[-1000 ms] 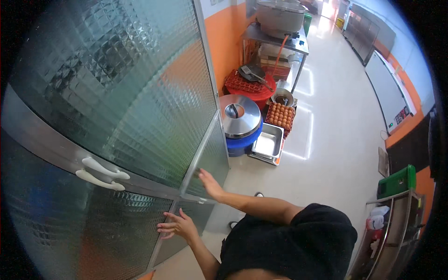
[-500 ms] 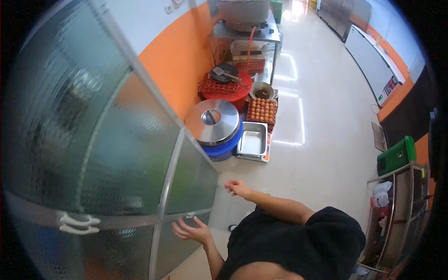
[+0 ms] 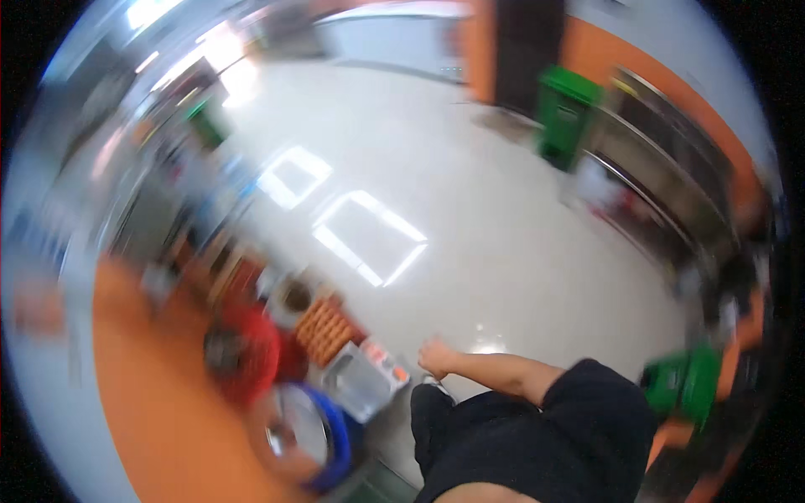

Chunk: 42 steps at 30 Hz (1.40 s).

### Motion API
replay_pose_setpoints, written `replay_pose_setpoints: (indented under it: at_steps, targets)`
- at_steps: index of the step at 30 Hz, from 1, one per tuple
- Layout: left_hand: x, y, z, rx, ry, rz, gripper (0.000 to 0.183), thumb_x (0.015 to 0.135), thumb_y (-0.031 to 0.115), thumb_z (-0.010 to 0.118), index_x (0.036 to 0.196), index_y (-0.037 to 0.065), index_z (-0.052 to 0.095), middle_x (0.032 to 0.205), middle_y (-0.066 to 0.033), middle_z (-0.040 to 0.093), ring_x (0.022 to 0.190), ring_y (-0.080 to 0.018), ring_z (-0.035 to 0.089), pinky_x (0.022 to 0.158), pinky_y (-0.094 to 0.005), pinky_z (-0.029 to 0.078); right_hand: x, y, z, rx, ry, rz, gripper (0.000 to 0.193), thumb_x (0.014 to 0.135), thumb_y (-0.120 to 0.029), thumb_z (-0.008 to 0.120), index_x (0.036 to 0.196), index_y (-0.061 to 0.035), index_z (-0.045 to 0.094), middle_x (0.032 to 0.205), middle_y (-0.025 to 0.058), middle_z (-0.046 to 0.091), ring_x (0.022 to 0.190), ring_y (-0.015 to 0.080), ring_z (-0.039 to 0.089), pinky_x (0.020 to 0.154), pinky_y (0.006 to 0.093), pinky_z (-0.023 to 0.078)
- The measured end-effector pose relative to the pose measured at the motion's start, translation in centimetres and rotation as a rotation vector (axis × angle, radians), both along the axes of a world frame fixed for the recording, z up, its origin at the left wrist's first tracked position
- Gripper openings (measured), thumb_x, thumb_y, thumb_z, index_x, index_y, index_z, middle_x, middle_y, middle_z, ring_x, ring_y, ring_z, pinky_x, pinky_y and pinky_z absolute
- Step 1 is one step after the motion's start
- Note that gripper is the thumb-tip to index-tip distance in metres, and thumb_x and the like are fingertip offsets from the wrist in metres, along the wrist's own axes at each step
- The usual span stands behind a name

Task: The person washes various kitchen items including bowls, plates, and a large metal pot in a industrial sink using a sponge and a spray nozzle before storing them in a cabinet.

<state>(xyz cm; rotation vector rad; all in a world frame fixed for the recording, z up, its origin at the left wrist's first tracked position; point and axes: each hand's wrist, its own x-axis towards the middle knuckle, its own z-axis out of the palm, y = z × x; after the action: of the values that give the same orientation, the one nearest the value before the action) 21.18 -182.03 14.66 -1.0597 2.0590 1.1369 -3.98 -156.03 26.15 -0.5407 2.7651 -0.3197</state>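
My right hand [image 3: 436, 358] is held out in front of my dark shirt, over the pale floor. Motion smears its fingers, and I make out nothing in it. Closest to it is a rectangular steel pan [image 3: 360, 381], just left and apart from the hand. Behind the pan sits a tray of brown eggs [image 3: 324, 332]. A blue tub [image 3: 340, 440] with a round steel lid [image 3: 303, 419] stands at the lower left, beside the orange wall. My left hand is out of view.
A red tub [image 3: 267, 348] and a metal bowl [image 3: 293, 298] are beyond the eggs. Green bins [image 3: 560, 117] and a steel rack [image 3: 646, 210] line the right side. A white chest freezer [image 3: 394, 44] stands at the far wall. Light glares off the glossy floor [image 3: 486, 235].
My view has swung to the right, away from the glass-panelled cabinet, which has mostly left the picture. My left hand, open near the cabinet handle before, is gone from view. The picture is now blurred.
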Motion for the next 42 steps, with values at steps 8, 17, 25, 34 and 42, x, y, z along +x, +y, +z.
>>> replay_pose_setpoints:
  at_steps: [8,17,25,34,42]
  targets:
    - [-29.7,-0.5,2.3,0.396,0.034,0.073,0.029,0.088,0.026,0.054,0.111,0.008,0.055,0.102,-0.0087,0.057,0.091,-0.0256,0.056,0.075,-0.0358,0.043,1.4,22.1,-10.5,-0.236,-0.293,-1.556,0.043,0.077,-0.033,0.059,0.107,-0.0027,0.061,0.103,0.0229,0.063,0.093,0.0357,0.063,0.079,0.0461,0.050]
    - [-61.7,13.5,-1.2,0.546,0.082,-0.106,0.019,0.089,0.022,0.049,0.104,0.010,0.054,0.097,-0.0059,0.058,0.087,-0.0220,0.058,0.071,-0.0340,0.046,6.5,27.6,1.8,-0.621,-0.372,-2.016,0.024,0.083,-0.024,0.056,0.099,-0.0067,0.062,0.080,0.0081,0.062,0.067,0.0178,0.062,0.051,0.0333,0.052]
    - [-64.5,47.0,-2.1,0.602,-0.127,-1.208,0.029,0.097,0.031,0.036,0.106,0.007,0.050,0.107,-0.0121,0.062,0.101,-0.0251,0.058,0.085,-0.0384,0.045,22.5,27.1,-1.5,-0.969,-0.171,-2.619,0.020,0.086,-0.024,0.054,0.091,-0.0055,0.057,0.079,0.0102,0.058,0.063,0.0231,0.058,0.048,0.0381,0.049]
    - [-75.3,67.9,-4.5,0.542,0.033,-0.968,0.029,0.094,0.028,0.035,0.103,0.005,0.051,0.103,-0.0163,0.063,0.087,-0.0251,0.062,0.065,-0.0346,0.048,7.5,45.3,-0.8,-1.084,0.188,-2.772,0.009,0.086,-0.013,0.054,0.092,-0.0060,0.057,0.084,0.0066,0.057,0.072,0.0174,0.056,0.060,0.0334,0.048]
    - [-86.7,93.4,0.7,0.539,0.335,-0.385,0.059,0.095,0.046,0.037,0.121,-0.006,0.048,0.111,-0.0197,0.058,0.100,-0.0294,0.057,0.085,-0.0420,0.043,-6.0,88.1,0.6,-1.007,0.830,-2.203,0.014,0.088,-0.013,0.057,0.098,-0.0047,0.062,0.082,0.0022,0.062,0.068,0.0106,0.057,0.058,0.0261,0.047]
